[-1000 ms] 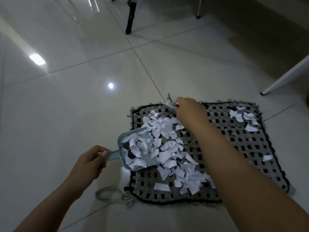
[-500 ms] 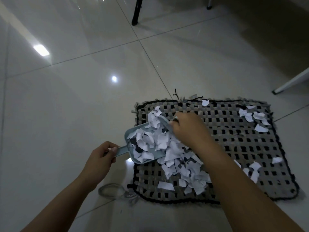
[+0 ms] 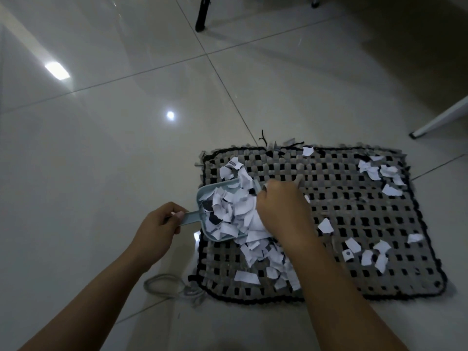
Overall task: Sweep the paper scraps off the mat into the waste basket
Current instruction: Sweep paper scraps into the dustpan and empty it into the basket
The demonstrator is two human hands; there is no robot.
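A grey-and-black woven mat (image 3: 354, 211) lies on the tiled floor. My left hand (image 3: 158, 226) grips the handle of a light-blue dustpan (image 3: 202, 196), which rests on the mat's left edge and is heaped with white paper scraps (image 3: 228, 211). My right hand (image 3: 281, 209) is curled round a small brush, mostly hidden beneath it, right against the pan's mouth. Loose scraps lie in front of the pan (image 3: 266, 264), at the mat's far right corner (image 3: 379, 171) and near right (image 3: 367, 254). No waste basket is in view.
A coiled grey cable (image 3: 164, 285) lies on the floor by the mat's near left corner. A black furniture leg (image 3: 202, 13) stands at the top; a white slanted leg (image 3: 440, 120) reaches the floor at the right. Glossy tiles surround the mat.
My right hand has swept from the mat's far edge toward me and left, pushing scraps into the dustpan. The pan's heap has grown. My left hand has kept its grip.
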